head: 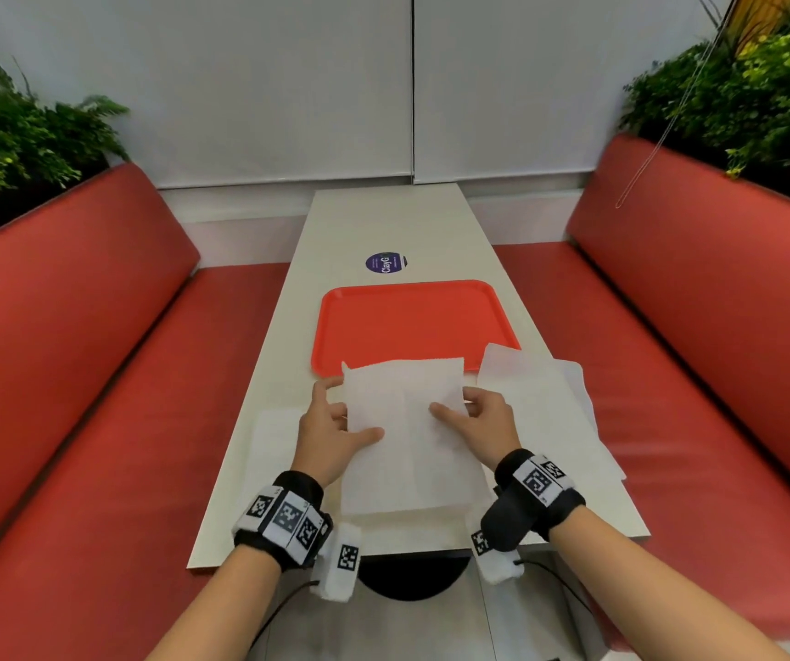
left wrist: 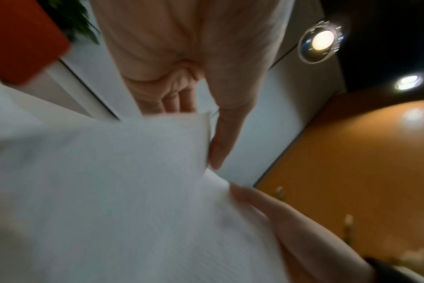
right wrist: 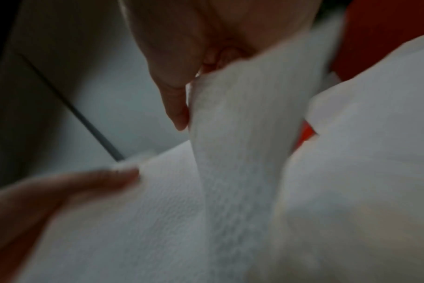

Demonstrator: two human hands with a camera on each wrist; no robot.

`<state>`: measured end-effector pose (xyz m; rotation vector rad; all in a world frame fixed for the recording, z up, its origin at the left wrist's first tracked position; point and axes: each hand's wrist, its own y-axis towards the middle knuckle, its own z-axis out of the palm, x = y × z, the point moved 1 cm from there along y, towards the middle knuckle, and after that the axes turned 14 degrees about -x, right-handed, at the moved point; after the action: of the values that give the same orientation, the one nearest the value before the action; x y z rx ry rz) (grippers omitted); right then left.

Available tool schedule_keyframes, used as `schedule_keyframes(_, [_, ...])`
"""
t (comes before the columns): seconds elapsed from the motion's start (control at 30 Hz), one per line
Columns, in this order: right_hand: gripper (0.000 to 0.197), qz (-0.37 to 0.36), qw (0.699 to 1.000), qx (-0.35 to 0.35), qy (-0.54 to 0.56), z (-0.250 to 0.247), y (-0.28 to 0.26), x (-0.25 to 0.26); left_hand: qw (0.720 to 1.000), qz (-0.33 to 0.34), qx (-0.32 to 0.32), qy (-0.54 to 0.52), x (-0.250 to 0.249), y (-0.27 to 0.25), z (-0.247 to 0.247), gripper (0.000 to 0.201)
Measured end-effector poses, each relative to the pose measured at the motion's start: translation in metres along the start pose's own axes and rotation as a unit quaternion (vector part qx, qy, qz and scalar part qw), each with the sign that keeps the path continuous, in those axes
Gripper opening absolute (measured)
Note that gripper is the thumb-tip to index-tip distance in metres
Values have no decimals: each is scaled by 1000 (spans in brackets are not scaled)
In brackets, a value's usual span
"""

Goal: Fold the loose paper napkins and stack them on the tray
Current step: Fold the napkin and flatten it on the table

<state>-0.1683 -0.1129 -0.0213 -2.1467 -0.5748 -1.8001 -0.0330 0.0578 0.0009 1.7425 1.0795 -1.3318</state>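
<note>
Head view: left hand (head: 331,431) and right hand (head: 483,422) each pinch a white napkin (head: 402,422) lifted above the worktop (head: 383,221), red tray (head: 407,317) just beyond.

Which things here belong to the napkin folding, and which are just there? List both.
Job: held napkin between left hand and right hand; loose napkins; red tray.
Just there: round sticker, red benches, plants.
</note>
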Motion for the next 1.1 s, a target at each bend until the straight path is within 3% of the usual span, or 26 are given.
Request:
schedule_keyframes(0.1, [16,-39,998,31,27,8,-13,15,997,57,18,-40,-11,-17,11,63])
schedule_keyframes(0.23, [25,-37,995,68,66,25,-26,24,990,107,21,-90,-19,-32,16,64])
schedule_keyframes(0.37, [51,17,990,107,93,38,-41,35,986,134,23,-94,-25,-42,4,68])
schedule_keyframes(0.43, [59,63,983,145,98,42,-51,40,986,128,39,-95,-22,-43,-6,60])
schedule_keyframes(0.6, [22,87,969,195,126,61,-71,34,991,113,37,-62,-5,-43,-30,39])
schedule_keyframes(0.67, [30,105,969,191,119,72,-76,27,990,138,-17,7,13,-39,-45,41])
schedule_keyframes(0.77, [36,131,968,183,109,86,-83,17,993,85,-38,75,39,-37,-69,37])
schedule_keyframes(0.9, [37,156,964,180,113,104,-85,10,996,-74,32,-29,56,-42,-94,25])
schedule_keyframes(1.0, [38,167,963,181,107,120,-81,15,998,-53,-5,-37,60,-35,-109,11])
schedule_keyframes(1.1, [61,148,973,165,62,136,-74,18,998,-36,-45,-33,62,-14,-122,18])
